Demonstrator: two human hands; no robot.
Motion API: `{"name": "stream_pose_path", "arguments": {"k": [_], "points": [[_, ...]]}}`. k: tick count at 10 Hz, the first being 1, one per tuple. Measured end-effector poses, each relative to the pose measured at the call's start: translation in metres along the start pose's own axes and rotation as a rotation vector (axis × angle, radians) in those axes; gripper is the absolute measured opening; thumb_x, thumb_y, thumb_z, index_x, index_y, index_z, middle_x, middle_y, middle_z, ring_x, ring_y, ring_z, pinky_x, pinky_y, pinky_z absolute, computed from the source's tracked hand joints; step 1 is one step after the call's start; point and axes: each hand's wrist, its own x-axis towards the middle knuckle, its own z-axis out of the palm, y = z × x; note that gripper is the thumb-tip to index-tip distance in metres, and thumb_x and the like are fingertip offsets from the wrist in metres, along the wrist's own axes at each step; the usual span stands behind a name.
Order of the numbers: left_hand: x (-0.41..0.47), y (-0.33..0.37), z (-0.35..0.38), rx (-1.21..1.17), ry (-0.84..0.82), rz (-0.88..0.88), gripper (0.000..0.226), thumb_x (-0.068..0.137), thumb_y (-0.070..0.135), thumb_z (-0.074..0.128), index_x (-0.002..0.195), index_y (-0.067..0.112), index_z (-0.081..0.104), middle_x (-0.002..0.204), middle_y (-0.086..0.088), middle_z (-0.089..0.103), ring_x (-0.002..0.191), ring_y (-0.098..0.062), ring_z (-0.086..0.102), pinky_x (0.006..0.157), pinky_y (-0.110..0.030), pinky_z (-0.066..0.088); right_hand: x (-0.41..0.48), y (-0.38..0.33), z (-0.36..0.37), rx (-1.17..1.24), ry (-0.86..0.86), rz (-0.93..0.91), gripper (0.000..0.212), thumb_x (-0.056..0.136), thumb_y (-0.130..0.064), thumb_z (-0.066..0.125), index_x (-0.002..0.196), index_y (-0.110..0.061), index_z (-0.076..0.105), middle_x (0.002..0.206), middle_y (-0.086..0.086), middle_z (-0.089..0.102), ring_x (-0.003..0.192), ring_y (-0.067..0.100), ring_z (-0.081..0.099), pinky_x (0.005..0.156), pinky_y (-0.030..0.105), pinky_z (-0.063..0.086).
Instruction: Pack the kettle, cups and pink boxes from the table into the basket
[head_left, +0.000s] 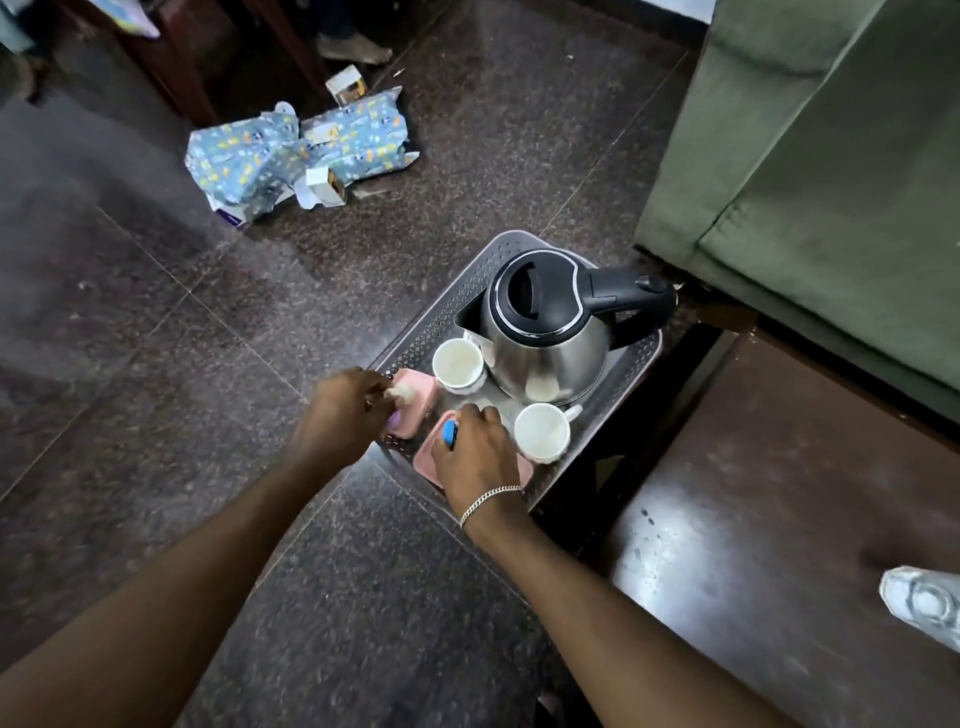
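A grey perforated basket sits on the floor beside a dark wooden table. Inside it stand a steel kettle with a black lid and handle and two white cups. Two pink boxes lie at the basket's near end. My left hand holds the left pink box at its edge, fingers on a small cream piece. My right hand rests on top of the right pink box, next to a blue item on it.
Torn blue wrapping paper and small cartons litter the dark floor at the back. A green sofa rises at the right. A clear glass object sits on the table's right edge. Someone's foot shows at the top.
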Motion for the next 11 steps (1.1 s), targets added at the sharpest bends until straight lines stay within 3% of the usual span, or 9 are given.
{"name": "stream_pose_path", "arguments": {"k": [1,2,4,5,7,9,10,11], "points": [[0.002,-0.002,0.006,0.028,0.001,0.033,0.018,0.087,0.015,0.081,0.1,0.003,0.079,0.093,-0.018,0.071,0.081,-0.034,0.067,0.069,-0.032,0.044,0.0,0.001,0.004,-0.04,0.017,-0.013,0.027,0.087,-0.022,0.067,0.107,-0.006,0.059,0.112,0.017,0.06,0.099,0.037,0.062,0.084,0.042,0.049],[0.006,-0.004,0.01,0.048,0.01,0.03,0.021,0.088,0.017,0.081,0.102,0.002,0.078,0.096,-0.018,0.071,0.084,-0.036,0.067,0.069,-0.033,0.044,0.0,0.002,0.007,-0.072,0.028,-0.026,0.029,0.088,-0.026,0.068,0.109,-0.008,0.058,0.113,0.015,0.06,0.099,0.036,0.063,0.083,0.041,0.049],[0.008,0.001,0.01,0.071,0.028,0.026,0.028,0.085,0.02,0.085,0.104,0.002,0.077,0.096,-0.016,0.071,0.074,-0.024,0.059,0.067,-0.028,0.035,0.001,0.003,0.006,-0.04,-0.002,-0.031,0.039,0.085,-0.029,0.075,0.111,-0.006,0.057,0.115,0.016,0.058,0.099,0.036,0.064,0.083,0.041,0.05],[0.007,0.001,0.008,0.078,0.023,0.027,0.029,0.083,0.019,0.086,0.105,0.003,0.076,0.097,-0.016,0.071,0.082,-0.031,0.066,0.067,-0.028,0.034,0.0,0.005,0.003,-0.042,-0.005,-0.05,0.042,0.084,-0.03,0.077,0.111,-0.004,0.058,0.116,0.016,0.058,0.099,0.035,0.065,0.084,0.041,0.05],[0.004,0.002,0.006,0.044,0.004,-0.009,0.04,0.081,0.02,0.087,0.116,0.004,0.074,0.104,-0.017,0.076,0.087,-0.032,0.071,0.074,-0.034,0.052,-0.001,0.011,-0.007,-0.058,-0.053,-0.042,0.04,0.09,-0.034,0.07,0.115,-0.006,0.057,0.121,0.014,0.058,0.106,0.034,0.062,0.085,0.04,0.047],[-0.007,0.011,0.002,0.145,0.063,0.021,0.051,0.078,0.025,0.09,0.119,0.006,0.067,0.107,-0.018,0.068,0.091,-0.039,0.068,0.073,-0.039,0.048,-0.013,0.018,-0.022,-0.026,-0.025,-0.078,0.036,0.091,-0.033,0.068,0.113,-0.006,0.057,0.119,0.013,0.058,0.106,0.034,0.061,0.083,0.041,0.048],[-0.018,0.019,-0.001,0.18,0.103,0.052,0.059,0.08,0.028,0.089,0.129,0.01,0.061,0.112,-0.016,0.064,0.091,-0.041,0.069,0.079,-0.047,0.054,-0.02,0.025,-0.033,0.019,0.006,-0.119,0.033,0.091,-0.03,0.068,0.11,-0.005,0.057,0.118,0.013,0.058,0.106,0.034,0.06,0.083,0.041,0.048],[-0.031,0.031,0.005,0.149,0.122,0.116,0.057,0.081,0.026,0.088,0.129,0.012,0.061,0.113,-0.013,0.063,0.085,-0.037,0.069,0.077,-0.046,0.056,-0.028,0.037,-0.044,0.023,0.036,-0.103,0.033,0.092,-0.029,0.068,0.113,-0.007,0.057,0.119,0.012,0.057,0.106,0.034,0.06,0.083,0.04,0.048]]}}
